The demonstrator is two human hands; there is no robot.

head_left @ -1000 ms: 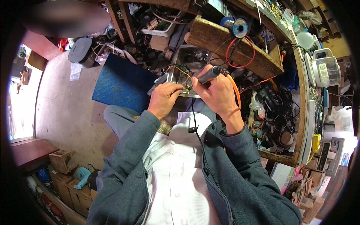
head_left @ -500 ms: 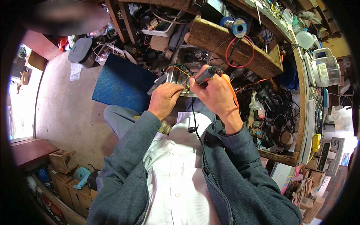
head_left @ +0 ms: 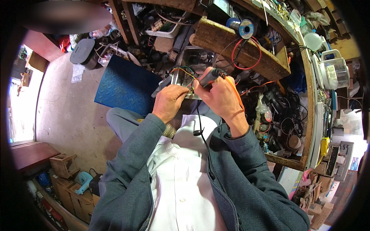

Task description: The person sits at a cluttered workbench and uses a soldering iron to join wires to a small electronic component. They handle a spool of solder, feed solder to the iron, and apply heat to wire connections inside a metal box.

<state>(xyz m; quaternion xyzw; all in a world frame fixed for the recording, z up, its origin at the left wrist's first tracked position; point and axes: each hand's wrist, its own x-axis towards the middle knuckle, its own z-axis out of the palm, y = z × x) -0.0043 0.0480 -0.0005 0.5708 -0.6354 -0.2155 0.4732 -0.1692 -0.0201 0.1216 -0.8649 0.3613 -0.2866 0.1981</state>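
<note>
My right hand (head_left: 221,100) grips the black handle of a soldering iron (head_left: 209,79), whose orange cord (head_left: 236,94) drapes past the wrist. Just left of it, my left hand (head_left: 166,101) has thumb and forefinger pinched around the thin coloured wires (head_left: 186,70); exactly what is between the fingertips is too small to make out. Behind both hands lies a shiny metal case (head_left: 200,56), with wires across its near end. A black cable (head_left: 199,119) hangs from there over my lap. The iron's tip is hidden among my fingers and the wires.
A wooden plank (head_left: 269,61) carries a solder spool (head_left: 245,29). A blue checker-plate mat (head_left: 123,84) is at left, near a grey bin (head_left: 83,52). Tangled black cables (head_left: 287,123) fill the wooden-framed bench at right. A plastic appliance jug (head_left: 335,69) stands on its edge.
My right hand and the iron have shifted slightly left, and the orange cord has moved with them. My left hand stays in about the same place.
</note>
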